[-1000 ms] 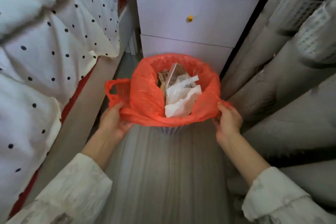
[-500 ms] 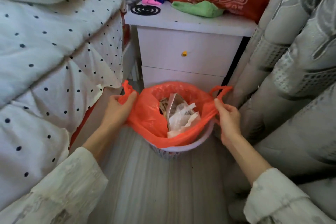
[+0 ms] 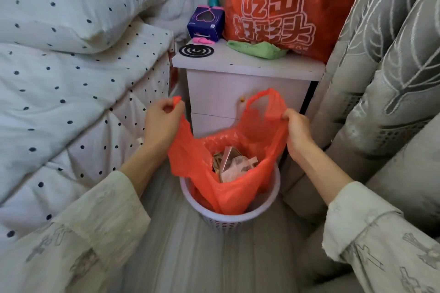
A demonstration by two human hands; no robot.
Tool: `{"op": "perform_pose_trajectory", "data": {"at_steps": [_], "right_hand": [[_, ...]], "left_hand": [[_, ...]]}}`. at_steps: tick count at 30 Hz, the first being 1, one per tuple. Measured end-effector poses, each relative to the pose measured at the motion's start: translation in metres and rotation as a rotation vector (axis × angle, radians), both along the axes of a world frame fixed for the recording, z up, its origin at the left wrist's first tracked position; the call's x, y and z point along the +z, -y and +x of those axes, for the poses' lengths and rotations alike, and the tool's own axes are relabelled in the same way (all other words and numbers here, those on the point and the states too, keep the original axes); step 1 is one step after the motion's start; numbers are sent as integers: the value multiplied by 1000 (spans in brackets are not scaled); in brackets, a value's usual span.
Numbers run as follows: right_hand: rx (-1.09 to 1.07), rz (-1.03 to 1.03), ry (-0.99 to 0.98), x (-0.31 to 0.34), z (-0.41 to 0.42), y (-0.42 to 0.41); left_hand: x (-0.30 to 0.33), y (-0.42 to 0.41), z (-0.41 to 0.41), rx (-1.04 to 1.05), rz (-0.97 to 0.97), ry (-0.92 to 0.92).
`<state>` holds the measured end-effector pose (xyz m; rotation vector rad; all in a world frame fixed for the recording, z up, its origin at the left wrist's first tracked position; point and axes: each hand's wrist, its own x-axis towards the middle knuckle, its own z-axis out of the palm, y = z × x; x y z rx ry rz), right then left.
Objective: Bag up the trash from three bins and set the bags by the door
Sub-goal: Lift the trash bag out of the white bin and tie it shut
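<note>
- Dotted white bedding (image 3: pixel 71 78) fills the 9 o'clock side; a grey curtain (image 3: pixel 385 78) hangs at 3 o'clock.
- The white nightstand (image 3: pixel 242 88) stands at 12 o'clock.
- The white bin (image 3: pixel 229 217) sits on the floor in front of it.
- The orange bag (image 3: pixel 228 188) is half raised out of the bin, with paper trash (image 3: pixel 234 164) inside.
- The left hand (image 3: pixel 163 123) pinches one bag handle; the right hand (image 3: pixel 297 131) grips the other.

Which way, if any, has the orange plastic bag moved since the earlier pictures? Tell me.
Yes, upward. The orange plastic bag was folded over the white basket bin's rim; now that rim is bare and the left hand and right hand hold the handles above it.
</note>
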<state>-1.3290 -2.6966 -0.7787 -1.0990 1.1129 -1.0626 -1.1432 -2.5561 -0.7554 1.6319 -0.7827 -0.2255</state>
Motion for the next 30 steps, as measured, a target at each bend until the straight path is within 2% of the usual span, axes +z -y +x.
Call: {"op": "perform_pose_trajectory", "data": {"at_steps": [4,7,10,13,16,17,18,20,22,25,27,30], "right_hand": [[172,-4,215,25,4,-9],[278,-129,156,36,1,-17],[377,-198,93,38,-2,-28],[510,-284,-134,31,-6,-40],[669,-307,-580,17,-8,-46],[665,-325,-703,13,-8,-46],[611,-331,-742,10,-6,-46],[474,-366,-644,17,-2,-48],[358,-443,-485,35,5,-51],[359,-425,-231,70,24,-48],[374,-473,-182,89,38,-42],[317,-626,-216,115,51,-34]], "left_hand": [[28,-4,-14,-63,-221,-56],[40,-8,-16,-88,-311,-47],[37,-8,-9,-74,-297,-34],[21,-12,-4,-31,-226,-9],[11,-18,0,-7,-203,1],[10,-20,2,-8,-207,-5],[12,-21,5,-5,-200,16],[19,-21,10,2,-188,63],[30,-19,10,-72,-231,-9],[46,-12,6,-194,-230,-84],[59,-7,0,-232,-248,-86],[81,3,-2,-238,-280,-40]]}}
